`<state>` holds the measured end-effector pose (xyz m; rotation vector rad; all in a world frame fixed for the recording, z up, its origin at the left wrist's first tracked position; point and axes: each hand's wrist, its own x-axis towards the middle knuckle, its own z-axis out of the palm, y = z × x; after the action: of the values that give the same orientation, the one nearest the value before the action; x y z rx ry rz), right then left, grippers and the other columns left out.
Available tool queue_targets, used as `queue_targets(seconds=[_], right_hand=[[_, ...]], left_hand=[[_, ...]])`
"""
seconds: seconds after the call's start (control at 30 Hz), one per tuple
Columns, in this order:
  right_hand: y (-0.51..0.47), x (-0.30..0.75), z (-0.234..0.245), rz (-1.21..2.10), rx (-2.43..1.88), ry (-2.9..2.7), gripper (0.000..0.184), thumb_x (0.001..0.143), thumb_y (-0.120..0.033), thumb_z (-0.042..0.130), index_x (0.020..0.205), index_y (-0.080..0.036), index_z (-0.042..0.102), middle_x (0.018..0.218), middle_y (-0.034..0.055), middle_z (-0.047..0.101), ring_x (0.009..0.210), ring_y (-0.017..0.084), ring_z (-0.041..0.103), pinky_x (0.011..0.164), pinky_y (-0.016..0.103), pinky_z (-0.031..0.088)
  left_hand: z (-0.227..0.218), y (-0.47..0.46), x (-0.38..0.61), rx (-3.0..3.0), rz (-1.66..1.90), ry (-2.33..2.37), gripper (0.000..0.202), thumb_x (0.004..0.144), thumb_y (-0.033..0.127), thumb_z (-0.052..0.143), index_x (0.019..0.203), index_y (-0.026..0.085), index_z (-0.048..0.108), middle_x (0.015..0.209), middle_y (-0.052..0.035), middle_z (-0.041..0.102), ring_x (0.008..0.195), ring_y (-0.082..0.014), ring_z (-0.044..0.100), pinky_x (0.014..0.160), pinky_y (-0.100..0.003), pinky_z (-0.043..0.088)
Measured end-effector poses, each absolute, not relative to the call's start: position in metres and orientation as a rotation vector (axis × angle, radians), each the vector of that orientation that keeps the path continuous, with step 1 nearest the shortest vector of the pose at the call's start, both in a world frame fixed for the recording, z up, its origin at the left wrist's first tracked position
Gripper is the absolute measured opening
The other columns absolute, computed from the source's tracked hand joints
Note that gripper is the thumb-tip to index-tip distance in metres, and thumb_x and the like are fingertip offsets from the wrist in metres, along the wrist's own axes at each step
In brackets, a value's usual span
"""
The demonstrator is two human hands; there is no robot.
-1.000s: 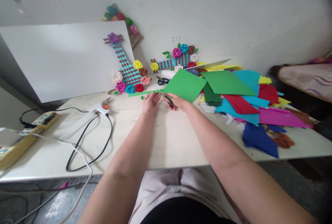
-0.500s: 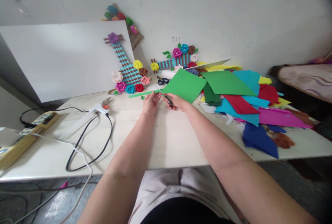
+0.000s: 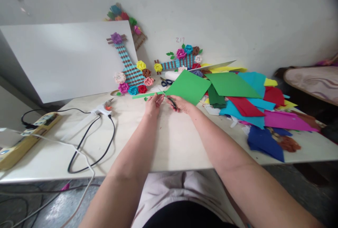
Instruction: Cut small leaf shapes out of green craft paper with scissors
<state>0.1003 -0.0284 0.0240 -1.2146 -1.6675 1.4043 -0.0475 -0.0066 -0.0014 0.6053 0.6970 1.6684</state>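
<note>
Head view: left hand (image 3: 153, 105) pinches the green strip (image 3: 139, 96), right hand (image 3: 182, 104) curls round the scissors (image 3: 173, 103); I'd pull it taut, snip slowly.

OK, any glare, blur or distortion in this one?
Head view: soft glare on the white board and a bright reflection on the floor; head view: top-right corner darkened, right forearm seemingly stretched by a wide lens; head view: fine detail soft around the scissors in the right hand.

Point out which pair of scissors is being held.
The black-handled scissors, in the right hand. The other pair, with dark blue handles, lies farther back, untouched by either hand.
</note>
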Motion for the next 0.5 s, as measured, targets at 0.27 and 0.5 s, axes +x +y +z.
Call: queue_targets(seconds=[0.27, 0.5], right_hand=[[-0.0259, 0.0996, 0.0203, 1.415, -1.195, -1.695, 0.038, 0.084, -0.041, 0.053, 0.117, -0.023, 0.05, 0.05, -0.0094, 0.047, 0.032, 0.003, 0.037, 0.03, 0.015, 0.023], [-0.0254, 0.0998, 0.0196, 1.427, -1.164, -1.714, 0.036, 0.083, -0.038, 0.052, 0.116, -0.023, 0.051, 0.05, -0.0092, 0.048, 0.032, 0.004, 0.037, 0.03, 0.015, 0.023]], left_hand=[[0.0006, -0.0073, -0.049, 0.606, 1.669, 0.717, 0.017, 0.078, 0.016, 0.06, 0.066, 0.015, 0.047, 0.069, -0.0068, 0.067, 0.079, -0.0171, 0.068, 0.078, -0.029, 0.052], [0.0026, -0.0098, -0.0513, 0.625, 1.65, 0.714, 0.013, 0.08, 0.014, 0.056, 0.069, 0.014, 0.049, 0.068, -0.0064, 0.067, 0.071, -0.0149, 0.067, 0.074, -0.026, 0.052]])
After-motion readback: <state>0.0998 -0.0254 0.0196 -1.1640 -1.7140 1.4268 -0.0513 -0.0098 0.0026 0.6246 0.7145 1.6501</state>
